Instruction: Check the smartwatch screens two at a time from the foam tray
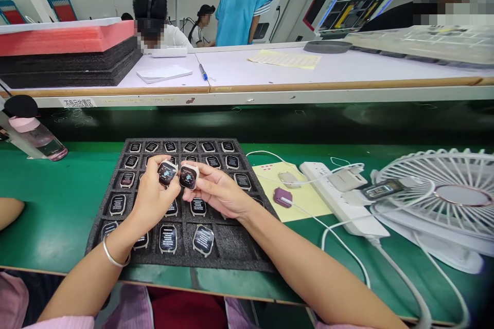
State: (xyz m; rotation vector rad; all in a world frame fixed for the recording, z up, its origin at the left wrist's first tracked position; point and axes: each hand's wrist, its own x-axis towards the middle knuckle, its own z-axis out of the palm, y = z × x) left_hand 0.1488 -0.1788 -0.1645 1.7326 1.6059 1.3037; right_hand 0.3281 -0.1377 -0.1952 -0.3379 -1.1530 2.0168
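My left hand (156,195) grips one smartwatch case (167,172), and my right hand (219,190) pinches another smartwatch case (189,177) close beside it. Both cases have no strap, and their dark screens are lit with small graphics facing up toward me. Below them lies a black foam tray (235,247) divided into compartments. Several strapless watches sit in it, among them a watch (168,238) in the front row with white text on its screen. Two front-row compartments at the right hold no watch. My hands and forearms hide part of the middle rows.
Right of the tray, a yellow sheet (309,200) carries a purple charger piece (283,197) and a pale one. A white power strip (339,198) with cables and a white fan (455,200) stand beyond. At left are a bottle (40,136) and another person's arm (10,212). A raised shelf (231,69) crosses behind.
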